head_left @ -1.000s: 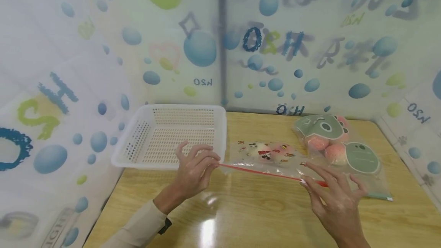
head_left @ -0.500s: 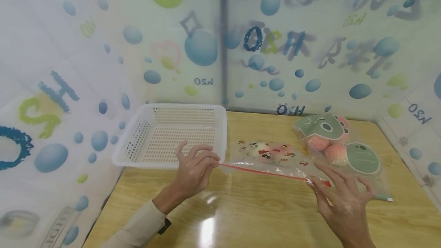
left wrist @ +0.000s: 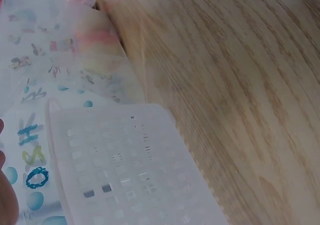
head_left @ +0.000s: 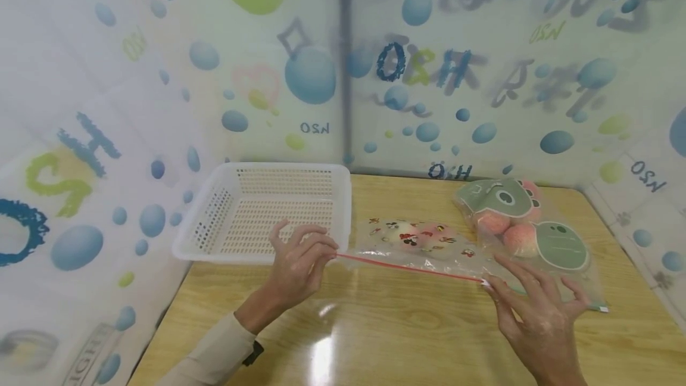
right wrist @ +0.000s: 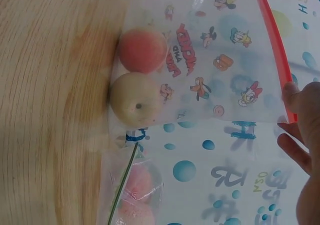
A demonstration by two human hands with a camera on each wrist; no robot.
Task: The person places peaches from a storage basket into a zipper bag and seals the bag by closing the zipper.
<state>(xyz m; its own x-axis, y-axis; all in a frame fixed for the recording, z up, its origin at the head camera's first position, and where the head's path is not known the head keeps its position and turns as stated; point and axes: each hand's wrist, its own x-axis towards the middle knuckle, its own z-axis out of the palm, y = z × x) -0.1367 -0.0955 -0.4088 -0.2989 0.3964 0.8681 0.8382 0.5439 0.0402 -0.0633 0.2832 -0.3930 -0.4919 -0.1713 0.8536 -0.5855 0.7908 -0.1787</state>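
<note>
A clear zip bag (head_left: 450,249) printed with small cartoon figures is held up by its red zip strip (head_left: 412,267). At the strip's left end, my left hand (head_left: 300,264) pinches it between thumb and fingers. My right hand (head_left: 538,314) pinches the right end, its thumb and index finger at the white slider (head_left: 485,283). Two round peach-like fruits lie in the bottom of the bag in the right wrist view: a pinkish-red one (right wrist: 142,50) and a pale yellow one (right wrist: 134,100). Only a sliver of the left hand shows in the left wrist view.
A white perforated plastic basket (head_left: 345,207) stands at the back left, right behind my left hand. To the right, a second zip bag with a green face print (head_left: 563,246) holds several pink fruits (head_left: 493,223). Printed sheet walls (head_left: 375,106) enclose the wooden table (head_left: 375,338).
My right hand has moved slightly to the right along the red strip, taking the white slider to its right end. My left hand has kept its grip at the left end.
</note>
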